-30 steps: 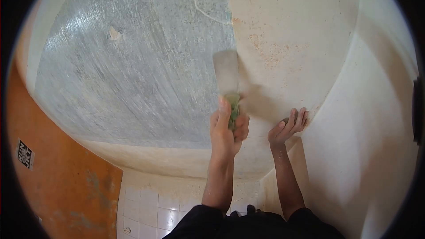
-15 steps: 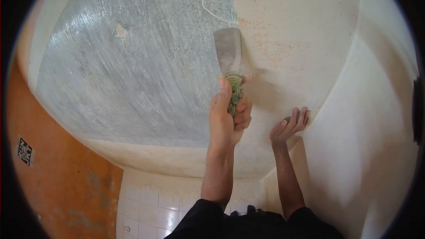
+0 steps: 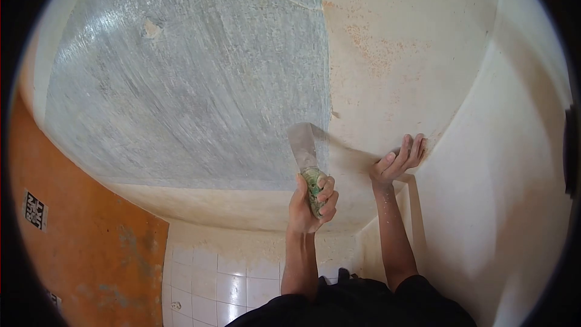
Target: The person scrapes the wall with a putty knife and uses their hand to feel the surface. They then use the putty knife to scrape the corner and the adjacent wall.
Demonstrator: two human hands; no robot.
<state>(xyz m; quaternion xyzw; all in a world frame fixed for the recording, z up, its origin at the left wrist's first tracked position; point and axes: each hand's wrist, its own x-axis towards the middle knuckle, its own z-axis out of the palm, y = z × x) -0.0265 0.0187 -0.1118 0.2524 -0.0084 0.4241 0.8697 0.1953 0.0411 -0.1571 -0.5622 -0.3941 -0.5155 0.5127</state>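
Observation:
My left hand (image 3: 308, 203) is wrapped round the green handle of a wide-bladed scraper (image 3: 304, 145), thumb along the handle. The blade points up the wall, over the lower right part of the grey-blue patch (image 3: 181, 103), near its edge with the cream surface (image 3: 399, 91). To the right, my right hand (image 3: 397, 160) rests against the cream surface beside the corner, fingers spread a little, holding nothing that I can see.
An orange surface (image 3: 91, 236) with a black-and-white sticker (image 3: 35, 210) lies at the left. White tiles (image 3: 206, 278) show at the bottom. A pale adjoining wall (image 3: 484, 188) runs down the right, with a dark object (image 3: 570, 151) at its edge.
My left hand and the scraper have moved down, away from the pale line at the top of the patch. My right hand stays in nearly the same place.

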